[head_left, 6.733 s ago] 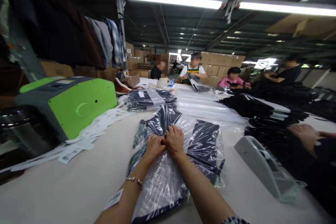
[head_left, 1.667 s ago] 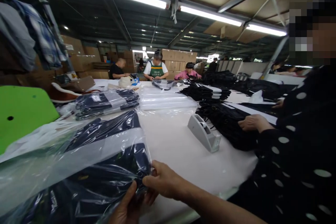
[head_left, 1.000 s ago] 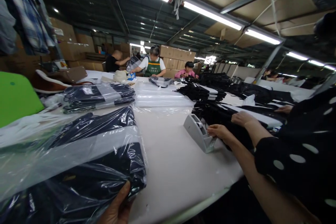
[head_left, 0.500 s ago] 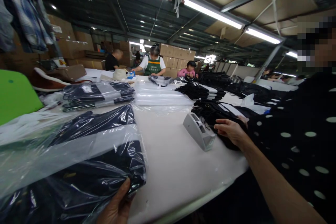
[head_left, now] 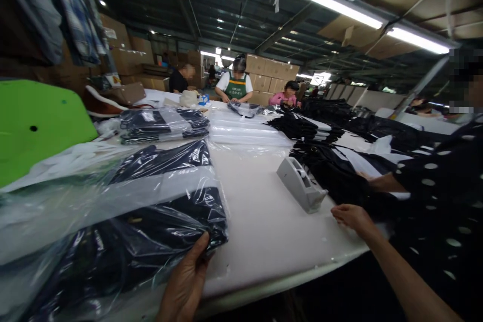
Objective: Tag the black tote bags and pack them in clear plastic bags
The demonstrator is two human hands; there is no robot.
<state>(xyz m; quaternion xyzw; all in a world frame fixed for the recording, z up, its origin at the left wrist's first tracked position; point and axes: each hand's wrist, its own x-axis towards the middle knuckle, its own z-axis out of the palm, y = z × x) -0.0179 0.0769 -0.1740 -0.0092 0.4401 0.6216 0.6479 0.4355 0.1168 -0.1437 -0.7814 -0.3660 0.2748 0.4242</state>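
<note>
A dark folded garment in a clear plastic bag (head_left: pixel 151 231) lies at the left of the table, with a pale band across it. My left hand (head_left: pixel 188 276) grips its near right corner, thumb on top and the other fingers hidden underneath. Over to the right stands a grey tape dispenser (head_left: pixel 300 186). Just right of its front end is my right hand (head_left: pixel 352 219), fingers pinched together. Whether a strip of tape is between those fingers is too fine to make out.
Another bagged stack (head_left: pixel 164 123) lies beyond, beside clear plastic bags (head_left: pixel 245 131). Black garments (head_left: pixel 328 166) are piled at right, where a co-worker in a dotted top (head_left: pixel 433 201) has a hand on them. A green board (head_left: pixel 41 128) stands left. Several people work farther back.
My right hand has moved toward me, from beside the dispenser to just past its front end. The view has shifted left. My left hand keeps its hold on the bagged garment's corner.
</note>
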